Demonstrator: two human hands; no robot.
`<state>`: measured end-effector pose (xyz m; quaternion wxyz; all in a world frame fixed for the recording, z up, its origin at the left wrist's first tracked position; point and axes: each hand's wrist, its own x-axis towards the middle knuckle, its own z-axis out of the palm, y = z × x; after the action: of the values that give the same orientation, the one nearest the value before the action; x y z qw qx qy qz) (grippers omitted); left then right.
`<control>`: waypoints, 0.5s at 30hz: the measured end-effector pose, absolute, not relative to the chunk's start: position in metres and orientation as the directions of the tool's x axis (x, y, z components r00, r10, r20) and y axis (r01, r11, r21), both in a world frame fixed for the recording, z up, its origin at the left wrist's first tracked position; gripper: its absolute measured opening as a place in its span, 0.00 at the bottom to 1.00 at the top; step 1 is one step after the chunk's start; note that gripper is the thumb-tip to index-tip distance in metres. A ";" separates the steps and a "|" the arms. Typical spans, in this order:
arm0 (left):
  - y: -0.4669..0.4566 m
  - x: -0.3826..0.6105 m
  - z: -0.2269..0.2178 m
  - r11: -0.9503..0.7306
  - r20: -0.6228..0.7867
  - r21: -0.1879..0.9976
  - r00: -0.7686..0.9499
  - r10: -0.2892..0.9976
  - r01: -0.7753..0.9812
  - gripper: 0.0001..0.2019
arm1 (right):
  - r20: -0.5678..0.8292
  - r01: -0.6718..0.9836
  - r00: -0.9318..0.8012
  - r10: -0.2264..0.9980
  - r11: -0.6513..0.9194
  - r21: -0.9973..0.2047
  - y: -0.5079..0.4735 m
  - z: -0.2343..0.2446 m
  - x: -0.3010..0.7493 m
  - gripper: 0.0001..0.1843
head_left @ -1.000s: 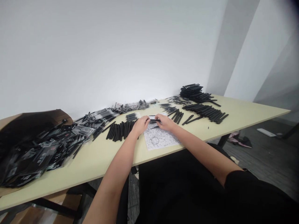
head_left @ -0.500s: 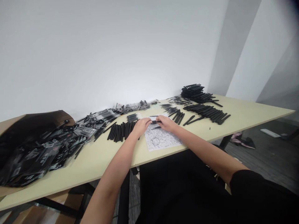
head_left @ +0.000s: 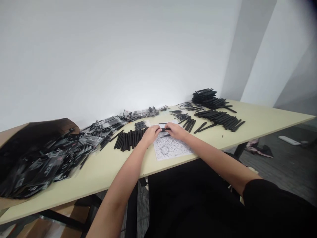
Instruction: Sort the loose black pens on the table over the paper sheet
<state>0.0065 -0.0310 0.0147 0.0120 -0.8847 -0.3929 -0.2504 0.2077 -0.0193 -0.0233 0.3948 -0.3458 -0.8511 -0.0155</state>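
Between my two hands a black pen (head_left: 163,129) lies level, partly hidden by the fingers. My left hand (head_left: 151,134) is closed on its left end, and my right hand (head_left: 175,130) pinches the right end. Both hands are over a sheet of paper (head_left: 170,148) printed with dense black line drawings. A thin dark piece lies on the sheet under my right hand. Just left of my left hand is a row of black pens (head_left: 126,140), with thin refill-like sticks (head_left: 140,125) behind it.
At left, an open carton (head_left: 17,132) and a heap of printed plastic sleeves (head_left: 47,168) cover the pale yellow table (head_left: 99,175). More black pens (head_left: 220,119) lie in a row at right, below a tall stack (head_left: 204,98). Thin sticks (head_left: 180,115) lie beyond my right hand. A wall stands behind.
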 end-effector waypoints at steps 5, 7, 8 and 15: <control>-0.036 0.016 0.012 -0.659 0.422 0.109 0.566 0.708 0.744 0.14 | 0.685 0.622 -0.484 0.545 0.765 -0.169 -0.020 -0.021 0.201 0.11; -0.037 0.016 0.012 -0.661 0.424 0.066 0.579 0.697 0.747 0.15 | 0.693 0.640 -0.476 0.541 0.754 -0.149 -0.021 -0.020 0.201 0.10; -0.037 0.015 0.012 -0.663 0.425 0.047 0.586 0.690 0.747 0.15 | 0.695 0.647 -0.474 0.541 0.749 -0.142 -0.021 -0.019 0.202 0.09; -0.034 0.010 0.014 -0.639 0.487 -0.028 0.568 0.663 0.769 0.16 | 0.715 0.676 -0.480 0.508 0.734 -0.067 -0.021 -0.017 0.205 0.13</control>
<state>0.0104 -0.0345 0.0138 0.1191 -0.8775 -0.4080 -0.2221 0.2053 -0.0207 -0.0166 0.3736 -0.3469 -0.8529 -0.1126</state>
